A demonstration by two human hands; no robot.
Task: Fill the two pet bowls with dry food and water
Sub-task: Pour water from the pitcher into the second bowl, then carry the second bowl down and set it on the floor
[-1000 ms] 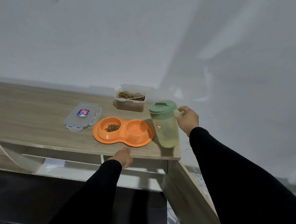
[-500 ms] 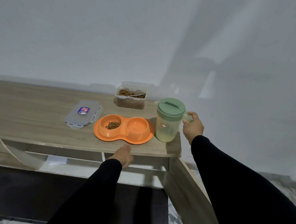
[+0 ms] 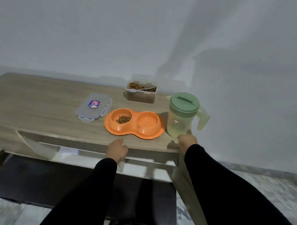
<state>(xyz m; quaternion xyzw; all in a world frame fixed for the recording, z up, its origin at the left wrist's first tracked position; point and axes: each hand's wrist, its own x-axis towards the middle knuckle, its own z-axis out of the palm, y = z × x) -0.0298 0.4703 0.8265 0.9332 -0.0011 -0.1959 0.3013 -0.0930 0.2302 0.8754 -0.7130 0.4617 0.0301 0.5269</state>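
Nearest, two black sleeves [image 3: 226, 193] reach toward a wooden table [image 3: 41, 106]. Left hand [image 3: 117, 150] rests on the table's front edge, fingers loosely curled, holding nothing. Right hand [image 3: 187, 142] sits at the table's near right corner, just in front of the jug [image 3: 182, 117] and apart from its handle; its fingers look loosely bent with nothing in them, though blur hides the detail.

Beyond the hands lies the orange double bowl [image 3: 135, 123], near the front edge and just left of the jug. Its left well holds a small heap of kibble [image 3: 123, 119]; whether the right well holds water cannot be told. The jug stands upright, green lid on, handle pointing right. Left of the bowl lies a clear lid [image 3: 93, 107], flat. Farthest back, by the wall [image 3: 148, 35], stands an open tub [image 3: 141, 90] of dry food with a scoop lying in it.
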